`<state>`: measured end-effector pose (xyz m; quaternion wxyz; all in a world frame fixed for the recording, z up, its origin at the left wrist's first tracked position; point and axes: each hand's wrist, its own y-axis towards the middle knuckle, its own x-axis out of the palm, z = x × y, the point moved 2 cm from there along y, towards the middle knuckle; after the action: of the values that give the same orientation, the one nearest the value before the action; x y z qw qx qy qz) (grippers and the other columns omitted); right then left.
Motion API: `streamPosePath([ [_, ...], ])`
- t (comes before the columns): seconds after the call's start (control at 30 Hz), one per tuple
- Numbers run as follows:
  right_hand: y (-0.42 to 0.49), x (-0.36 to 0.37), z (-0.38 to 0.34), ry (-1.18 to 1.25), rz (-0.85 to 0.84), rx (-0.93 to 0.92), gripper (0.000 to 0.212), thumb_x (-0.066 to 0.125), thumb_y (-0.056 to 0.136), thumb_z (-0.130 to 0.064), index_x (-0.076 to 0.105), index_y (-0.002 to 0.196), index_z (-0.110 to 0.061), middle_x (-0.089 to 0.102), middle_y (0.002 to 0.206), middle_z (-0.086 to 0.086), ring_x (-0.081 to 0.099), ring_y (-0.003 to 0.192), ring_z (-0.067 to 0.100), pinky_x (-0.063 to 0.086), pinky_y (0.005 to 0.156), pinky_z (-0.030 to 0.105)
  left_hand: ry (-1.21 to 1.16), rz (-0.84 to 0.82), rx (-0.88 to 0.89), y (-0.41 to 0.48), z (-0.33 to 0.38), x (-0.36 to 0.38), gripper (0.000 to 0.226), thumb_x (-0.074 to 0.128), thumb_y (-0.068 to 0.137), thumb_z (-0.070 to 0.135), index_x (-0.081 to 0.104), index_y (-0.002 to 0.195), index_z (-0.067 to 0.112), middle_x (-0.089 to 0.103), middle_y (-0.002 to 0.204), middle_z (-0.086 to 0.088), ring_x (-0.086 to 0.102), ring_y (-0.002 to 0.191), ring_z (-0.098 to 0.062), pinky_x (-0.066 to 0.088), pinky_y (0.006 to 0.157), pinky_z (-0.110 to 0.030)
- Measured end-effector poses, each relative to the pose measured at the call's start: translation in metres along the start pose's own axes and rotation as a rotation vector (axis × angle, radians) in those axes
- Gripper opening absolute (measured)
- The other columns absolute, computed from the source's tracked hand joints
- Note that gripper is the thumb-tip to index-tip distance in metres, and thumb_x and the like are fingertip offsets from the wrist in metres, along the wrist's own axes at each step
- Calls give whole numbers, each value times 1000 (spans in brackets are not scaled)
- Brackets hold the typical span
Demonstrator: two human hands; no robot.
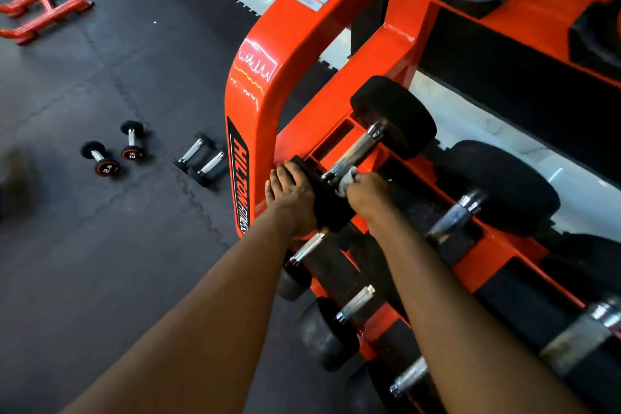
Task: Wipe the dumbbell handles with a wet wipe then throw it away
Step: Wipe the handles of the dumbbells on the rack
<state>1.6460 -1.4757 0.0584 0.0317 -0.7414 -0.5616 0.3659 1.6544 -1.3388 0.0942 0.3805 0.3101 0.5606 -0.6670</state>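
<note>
1. Nearest, at the bottom right corner, blurred steel-handled dumbbells (571, 339) sit on the lower shelves of the orange steel rack (255, 87). The picture's edge cuts them off, and two bare forearms cross over them.
2. The left hand (292, 198) grips the near head of the black round-ended dumbbell (393, 118). Its fingers lie close together, curved over the rim; the thumb is hidden.
3. The right hand (369, 193) pinches the crumpled white wet wipe (347, 182) around the near end of the knurled steel handle (358, 151). Its fingertips are hidden underneath.
4. This dumbbell lies at the left end of the rack's middle shelf, just beside the rounded upright, with little room on that side. A larger black dumbbell (504, 185) lies near on the right.
5. Left of the rack the dark rubber floor (100, 262) is open. Small dumbbells (100, 158) lie there in two loose pairs.
6. Farthest, an orange H-shaped frame (43, 7) is cut off at the left edge.
</note>
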Motion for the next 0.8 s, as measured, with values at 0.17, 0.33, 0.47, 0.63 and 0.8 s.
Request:
streamPosePath([
  [0.17, -56, -13, -1, 142, 354, -164, 20, 54, 86, -10, 70, 94, -2, 71, 100, 21, 64, 96, 37, 45, 78, 35, 9, 71, 69, -1, -5, 3, 146, 92, 67, 42, -15, 152, -8, -4, 162, -31, -4, 153, -45, 1, 126, -49],
  [0.33, -131, -10, 19, 255, 704, -298, 23, 55, 84, -12, 70, 96, -1, 73, 96, 17, 66, 92, 34, 45, 82, 35, -10, 141, 220, 1, -22, 10, 143, 87, 69, 53, -12, 156, -3, 1, 164, -27, 3, 153, -42, 6, 126, -46],
  [0.47, -167, 31, 49, 285, 655, -247, 20, 55, 84, -18, 70, 94, -8, 73, 89, 8, 66, 82, 25, 50, 77, 33, -155, 258, 434, -16, -72, 30, 114, 79, 84, 40, 1, 160, 4, 11, 165, -23, 14, 152, -38, 18, 123, -50],
  [0.63, -211, 101, 89, 421, 433, -77, 12, 53, 90, -13, 62, 84, -17, 71, 84, 7, 72, 65, 19, 60, 58, 45, -161, 225, 471, -67, -153, 79, 71, 71, 89, 29, 37, 145, 2, 43, 142, -21, 42, 134, -41, 37, 109, -50],
  [0.8, -212, 152, 122, 332, 325, -72, 8, 56, 88, -25, 60, 94, -23, 73, 96, 9, 74, 75, 25, 60, 67, 49, -177, 178, 442, -69, -199, 119, 63, 71, 90, 29, 44, 142, 6, 47, 141, -16, 44, 132, -38, 42, 103, -49],
])
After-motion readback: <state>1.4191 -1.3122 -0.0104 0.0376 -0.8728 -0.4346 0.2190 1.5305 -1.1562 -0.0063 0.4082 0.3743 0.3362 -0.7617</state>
